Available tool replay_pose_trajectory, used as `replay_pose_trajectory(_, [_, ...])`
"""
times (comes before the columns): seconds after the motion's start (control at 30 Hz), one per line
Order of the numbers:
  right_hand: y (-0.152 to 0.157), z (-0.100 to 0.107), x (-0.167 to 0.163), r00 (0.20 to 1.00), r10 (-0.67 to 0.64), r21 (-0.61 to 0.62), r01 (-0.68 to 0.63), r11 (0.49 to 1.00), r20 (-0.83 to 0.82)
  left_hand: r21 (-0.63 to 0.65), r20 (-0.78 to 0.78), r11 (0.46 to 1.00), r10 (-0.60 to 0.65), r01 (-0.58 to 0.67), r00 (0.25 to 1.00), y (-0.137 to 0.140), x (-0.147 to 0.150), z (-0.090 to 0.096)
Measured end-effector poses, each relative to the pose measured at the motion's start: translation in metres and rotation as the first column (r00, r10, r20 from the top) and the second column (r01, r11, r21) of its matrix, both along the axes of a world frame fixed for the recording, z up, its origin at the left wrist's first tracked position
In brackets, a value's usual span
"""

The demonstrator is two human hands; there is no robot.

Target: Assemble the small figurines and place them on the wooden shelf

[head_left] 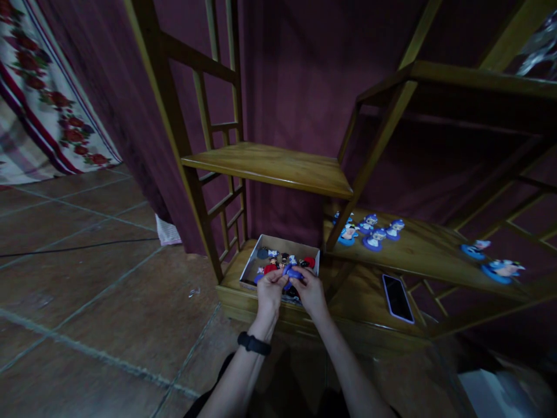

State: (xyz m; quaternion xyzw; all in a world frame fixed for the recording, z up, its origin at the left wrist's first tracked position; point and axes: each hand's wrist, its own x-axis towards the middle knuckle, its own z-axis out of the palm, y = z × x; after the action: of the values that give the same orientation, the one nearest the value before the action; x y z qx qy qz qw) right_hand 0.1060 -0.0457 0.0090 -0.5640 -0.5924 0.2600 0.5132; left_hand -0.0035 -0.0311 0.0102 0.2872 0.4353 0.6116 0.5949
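Note:
Both hands meet over a shallow cardboard box on the low shelf. My left hand pinches one side of a small purple figurine, and my right hand grips its other side. Fingers cover much of the figurine, so its details cannot be made out. Beneath and behind the hands, the box holds several small figurines, among them white-and-blue ones and red-and-black ones. A dark band circles my left wrist.
Purple-based figurines and blue-based ones stand on the right shelf. A phone lies below them. The wooden middle shelf juts out above the box; an upright post rises at its left. A dark cable crosses the floor.

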Motion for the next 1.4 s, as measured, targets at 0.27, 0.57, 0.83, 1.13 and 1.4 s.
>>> replay_pose_trajectory(0.27, [0.0,0.002,0.006,0.99,0.008,-0.104,-0.023,0.994,-0.14,-0.175,0.145,0.968,-0.154,0.179,0.977,0.005,-0.012,-0.008])
replay_pose_trajectory(0.57, [-0.006,0.005,0.01,0.863,-0.002,-0.236,-0.136,0.962,-0.506,-0.3,0.326,0.883,-0.261,0.362,0.909,0.011,-0.023,-0.01])
replay_pose_trajectory(0.83, [-0.001,-0.004,0.007,0.851,-0.042,-0.236,-0.097,0.967,-0.523,-0.241,0.313,0.896,-0.292,0.373,0.904,0.008,-0.018,-0.005])
replay_pose_trajectory(1.13, [0.002,-0.012,0.005,0.897,-0.002,-0.146,-0.07,0.987,-0.442,-0.101,0.231,0.926,-0.335,0.364,0.914,0.001,-0.014,-0.001])
replay_pose_trajectory(1.4, [0.004,-0.021,0.007,0.926,0.019,-0.121,-0.069,0.99,-0.377,-0.051,0.198,0.945,-0.306,0.322,0.931,-0.003,-0.01,-0.003])
